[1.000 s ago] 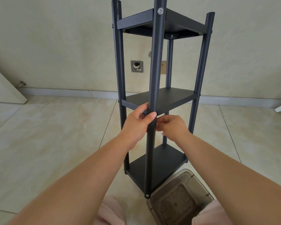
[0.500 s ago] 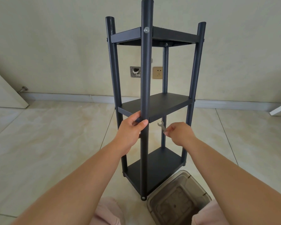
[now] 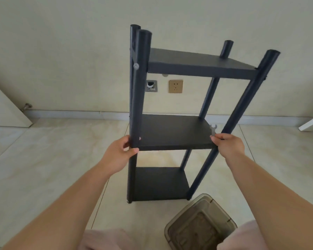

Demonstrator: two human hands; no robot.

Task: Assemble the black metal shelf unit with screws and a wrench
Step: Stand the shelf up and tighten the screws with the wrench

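Black metal shelf unit upright on tiled floor, three shelves between four posts. Left hand curled round near-left post at middle shelf. Right hand at near-right post, fingers pinching small silver wrench. Brown plastic bin just beside base.

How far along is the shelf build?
Mostly built: the shelf unit stands with three shelves on four posts, and a screw shows at the top. The left hand grips a post; the right hand holds the wrench. Remaining screws can't be judged.
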